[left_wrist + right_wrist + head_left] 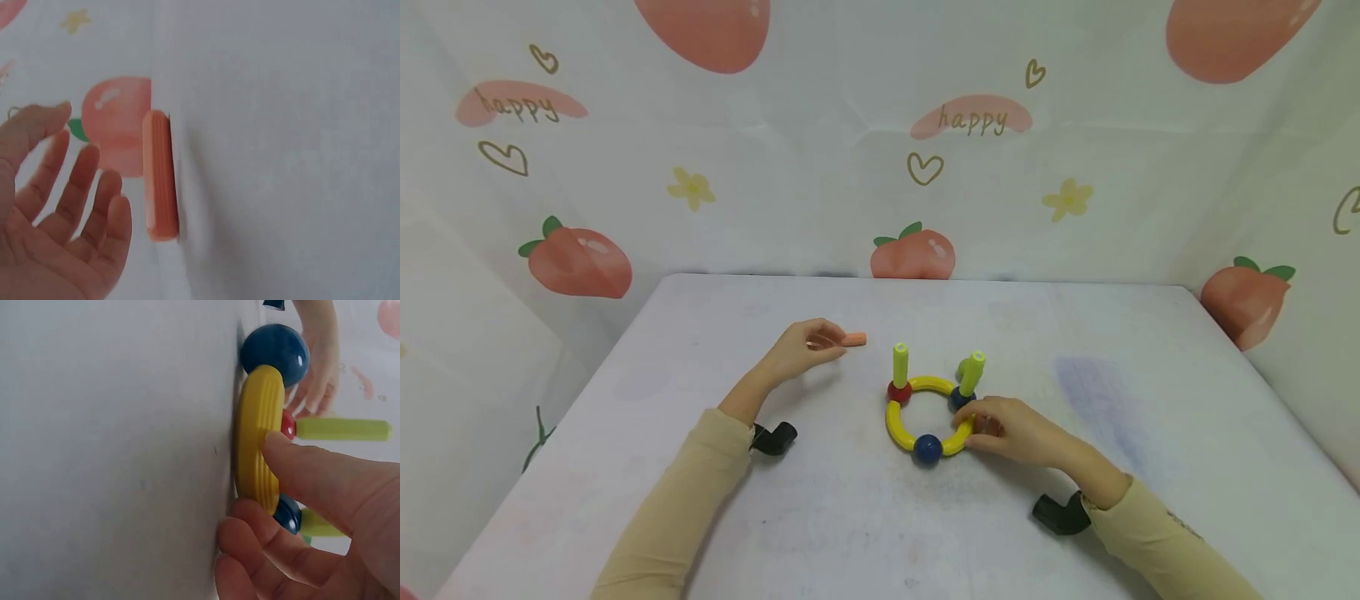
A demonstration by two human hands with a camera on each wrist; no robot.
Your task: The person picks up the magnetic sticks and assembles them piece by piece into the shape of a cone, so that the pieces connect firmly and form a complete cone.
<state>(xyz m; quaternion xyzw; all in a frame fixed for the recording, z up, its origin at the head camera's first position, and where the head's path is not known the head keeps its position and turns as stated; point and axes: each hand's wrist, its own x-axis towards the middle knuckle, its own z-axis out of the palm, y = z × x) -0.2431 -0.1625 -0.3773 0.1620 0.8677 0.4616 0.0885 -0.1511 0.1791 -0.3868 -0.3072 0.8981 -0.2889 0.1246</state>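
A ring of yellow curved rods and balls lies on the table, with a red ball, a dark blue ball in front and another blue ball at the right. Light green sticks stand up from the red ball and the right blue ball. My right hand holds the ring's near-right yellow curved rod, thumb laid on its ridged side and fingers at its end. Farther left, my left hand hovers, fingers loosely bent, beside an orange ridged rod; a gap separates them in the left wrist view.
Behind the right green stick, a green piece partly shows. Black wrist devices stick out from both sleeves. The white table ends at a hanging cloth printed with peaches and hearts.
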